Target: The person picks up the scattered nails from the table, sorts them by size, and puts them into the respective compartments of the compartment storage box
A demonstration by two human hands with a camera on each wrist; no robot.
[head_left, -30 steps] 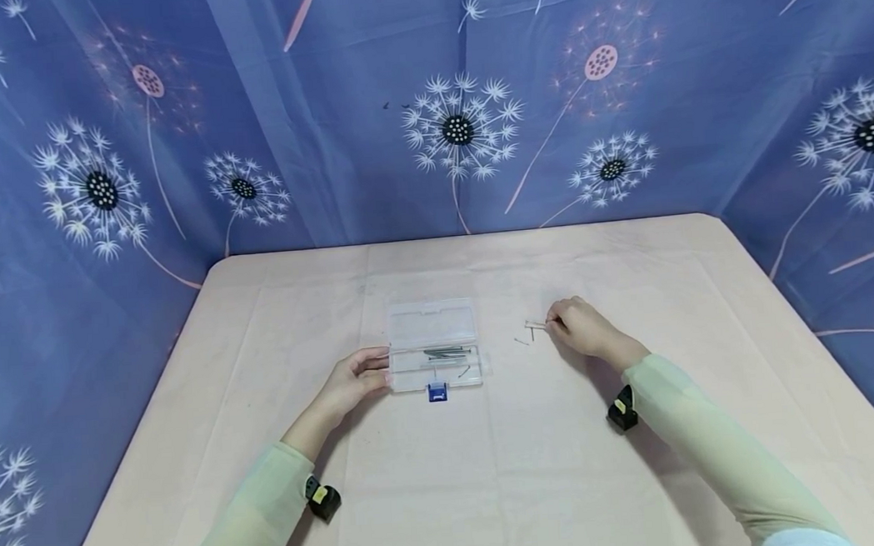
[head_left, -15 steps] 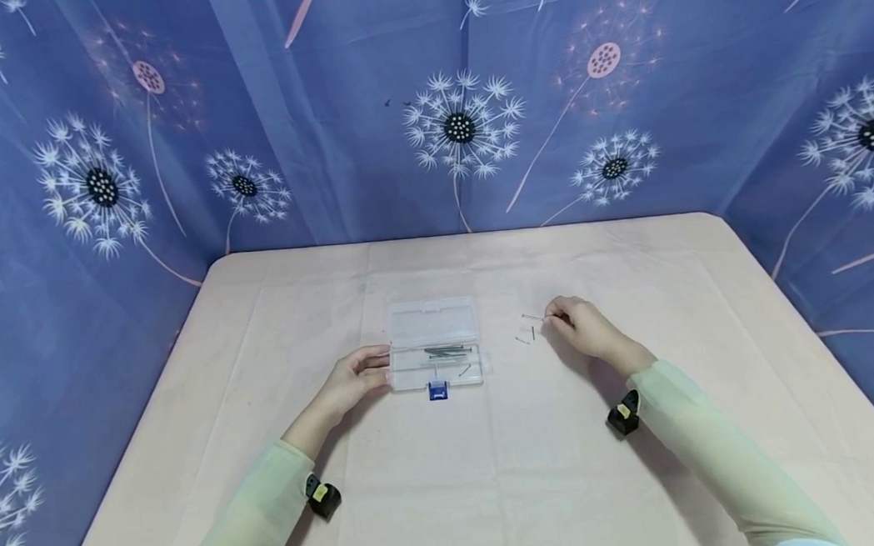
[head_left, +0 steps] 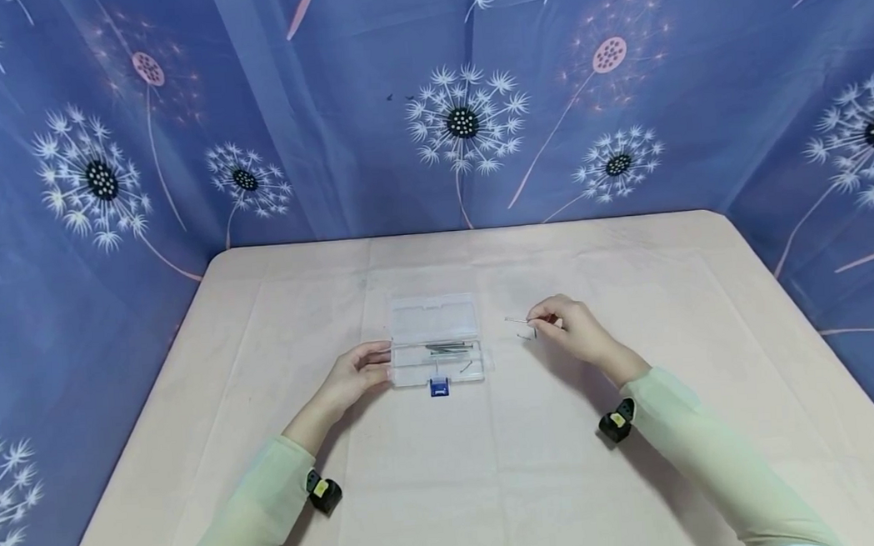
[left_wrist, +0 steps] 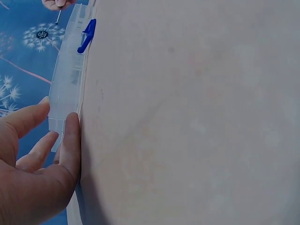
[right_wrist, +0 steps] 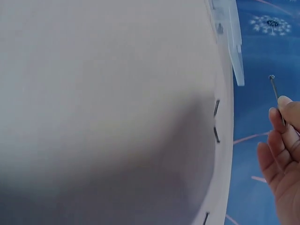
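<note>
A clear plastic storage box (head_left: 438,384) with a blue latch (head_left: 440,387) lies with its lid (head_left: 434,319) raised at the back. Several long nails (head_left: 449,349) lie in its rear compartment, and a short nail (head_left: 466,366) in the front one. My left hand (head_left: 349,385) holds the box's left end between thumb and fingers; in the left wrist view the thumb (left_wrist: 71,140) lies along it. My right hand (head_left: 579,335) pinches a nail (right_wrist: 274,86) between thumb and forefinger, its head pointing left toward the box, raised above the table.
Small loose nails lie on the table below my right hand; the right wrist view shows one nail (right_wrist: 216,108) near the box, with others close by. A pale cloth covers the table (head_left: 449,473). A blue dandelion-print curtain (head_left: 353,128) stands behind and at both sides.
My right hand has lifted a nail from the loose ones and carried it left toward the box. My left hand stays at the box's left end.
</note>
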